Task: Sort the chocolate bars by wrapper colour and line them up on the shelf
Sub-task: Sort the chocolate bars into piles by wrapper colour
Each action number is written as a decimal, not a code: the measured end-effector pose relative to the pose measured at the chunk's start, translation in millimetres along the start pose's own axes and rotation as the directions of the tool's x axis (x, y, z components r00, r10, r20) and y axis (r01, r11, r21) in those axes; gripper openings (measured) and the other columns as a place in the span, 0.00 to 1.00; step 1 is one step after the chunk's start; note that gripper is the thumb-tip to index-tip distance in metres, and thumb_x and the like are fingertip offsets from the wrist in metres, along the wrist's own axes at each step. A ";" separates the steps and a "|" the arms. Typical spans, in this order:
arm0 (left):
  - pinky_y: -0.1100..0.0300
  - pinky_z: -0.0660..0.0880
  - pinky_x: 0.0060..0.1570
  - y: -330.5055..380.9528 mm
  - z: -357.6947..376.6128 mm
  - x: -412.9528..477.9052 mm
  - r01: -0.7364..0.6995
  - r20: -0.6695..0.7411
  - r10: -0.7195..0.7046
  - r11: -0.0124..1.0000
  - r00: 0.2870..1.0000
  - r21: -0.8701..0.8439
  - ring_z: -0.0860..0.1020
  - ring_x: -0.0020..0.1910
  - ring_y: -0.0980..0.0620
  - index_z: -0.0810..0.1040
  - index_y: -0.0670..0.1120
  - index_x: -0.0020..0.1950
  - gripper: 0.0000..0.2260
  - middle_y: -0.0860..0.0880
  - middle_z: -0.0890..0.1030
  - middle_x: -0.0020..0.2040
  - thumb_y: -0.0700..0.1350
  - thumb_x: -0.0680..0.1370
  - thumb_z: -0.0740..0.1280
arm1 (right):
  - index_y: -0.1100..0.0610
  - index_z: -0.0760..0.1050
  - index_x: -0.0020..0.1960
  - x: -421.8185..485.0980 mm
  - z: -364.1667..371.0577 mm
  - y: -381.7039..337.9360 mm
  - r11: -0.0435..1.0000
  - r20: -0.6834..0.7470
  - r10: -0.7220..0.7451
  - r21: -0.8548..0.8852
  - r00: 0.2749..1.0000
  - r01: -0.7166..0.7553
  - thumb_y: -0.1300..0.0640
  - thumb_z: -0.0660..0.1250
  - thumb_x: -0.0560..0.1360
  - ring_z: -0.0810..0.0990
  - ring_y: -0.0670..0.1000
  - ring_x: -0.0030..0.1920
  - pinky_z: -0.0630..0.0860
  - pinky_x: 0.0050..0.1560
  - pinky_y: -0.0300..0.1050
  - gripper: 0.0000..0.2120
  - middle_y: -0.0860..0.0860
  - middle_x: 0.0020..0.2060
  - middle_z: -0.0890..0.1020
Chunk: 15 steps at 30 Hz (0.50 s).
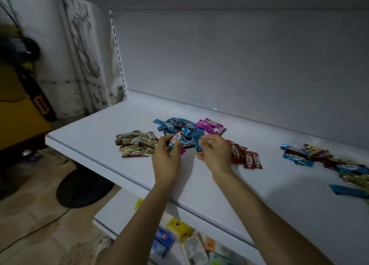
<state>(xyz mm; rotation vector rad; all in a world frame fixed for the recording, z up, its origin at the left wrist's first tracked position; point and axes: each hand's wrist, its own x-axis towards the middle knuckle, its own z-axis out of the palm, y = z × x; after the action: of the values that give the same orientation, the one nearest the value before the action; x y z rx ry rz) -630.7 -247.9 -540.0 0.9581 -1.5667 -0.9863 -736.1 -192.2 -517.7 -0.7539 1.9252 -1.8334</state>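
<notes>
pinching blue-wrapped bar (pixel 198 145) in right grip (pixel 216 155); left grip (pixel 166 159) holds red-wrapped bar (pixel 175 139).

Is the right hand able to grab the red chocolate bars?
Probably yes: the red bars lie just beside the right hand with nothing between, though it is pinching a blue bar.

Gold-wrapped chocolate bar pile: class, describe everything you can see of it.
The gold-wrapped pile is a loose heap of small shiny foil-like bars, gold with brown patches and white oval logos. They overlap at mixed angles, not lined up, lying on the white shelf near its left end, left of the blue pile. The left hand overlaps its right edge; contact unclear.
</notes>
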 end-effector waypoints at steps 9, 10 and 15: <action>0.61 0.79 0.45 -2.4 -0.2 1.4 -0.001 -0.044 -0.004 0.995 0.999 -0.101 0.80 0.49 0.56 0.76 0.46 0.60 0.11 0.52 0.81 0.50 0.47 0.80 0.65 | 0.58 0.79 0.57 32.5 29.7 15.1 0.907 0.161 -0.197 -0.345 0.967 0.242 0.61 0.62 0.79 0.79 0.47 0.50 0.74 0.50 0.35 0.10 0.51 0.53 0.82; 0.63 0.78 0.46 -2.3 0.4 1.3 -0.006 -0.038 0.003 0.995 0.999 -0.098 0.80 0.50 0.58 0.76 0.46 0.60 0.11 0.53 0.80 0.50 0.47 0.80 0.65 | 0.58 0.79 0.56 30.9 27.9 16.9 0.915 0.152 -0.223 -0.308 0.963 0.260 0.61 0.61 0.79 0.79 0.45 0.49 0.73 0.47 0.31 0.10 0.51 0.52 0.81; 0.69 0.74 0.48 0.0 1.8 -1.6 -0.058 0.018 0.059 0.998 0.998 -0.022 0.77 0.50 0.64 0.75 0.52 0.58 0.08 0.65 0.76 0.48 0.45 0.80 0.66 | 0.57 0.79 0.51 19.1 16.3 0.4 0.968 0.114 -0.112 0.235 0.987 0.083 0.54 0.62 0.79 0.80 0.40 0.39 0.76 0.39 0.31 0.09 0.48 0.41 0.82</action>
<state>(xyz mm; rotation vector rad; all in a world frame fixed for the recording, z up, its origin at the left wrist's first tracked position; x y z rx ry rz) -632.2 -246.2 -540.8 0.8858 -1.5880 -0.9718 -741.3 -216.7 -517.6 -0.8772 1.5892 -1.9731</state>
